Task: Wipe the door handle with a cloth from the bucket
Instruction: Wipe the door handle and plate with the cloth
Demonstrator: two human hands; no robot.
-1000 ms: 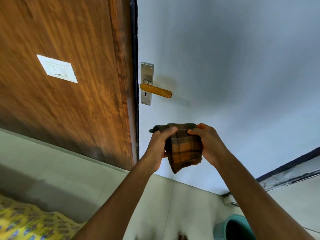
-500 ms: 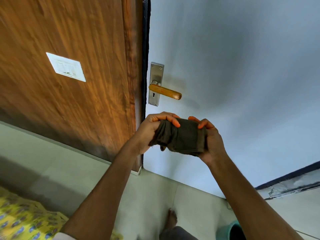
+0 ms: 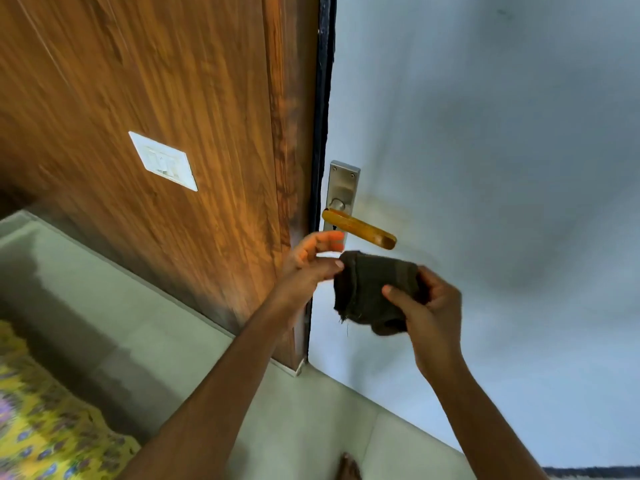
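Note:
An orange lever door handle (image 3: pixel 360 229) on a steel backplate (image 3: pixel 341 188) sticks out from the pale grey door (image 3: pixel 485 150). Just below it my right hand (image 3: pixel 429 313) grips a folded dark brown cloth (image 3: pixel 370 292). My left hand (image 3: pixel 311 263) is beside the cloth's left edge, fingers spread, with the fingertips touching or nearly touching the cloth, right under the handle's base. The bucket is out of view.
A brown wooden panel (image 3: pixel 156 116) with a white switch plate (image 3: pixel 162 161) stands left of the door's black edge (image 3: pixel 322 98). Pale tiled floor (image 3: pixel 242 393) lies below, with a yellow patterned fabric (image 3: pixel 45 434) at the bottom left and a bare foot (image 3: pixel 348 467) at the bottom.
The cloth was held in both hands; now my left hand has let go and opened while my right hand keeps it. Both hands have moved closer to the handle.

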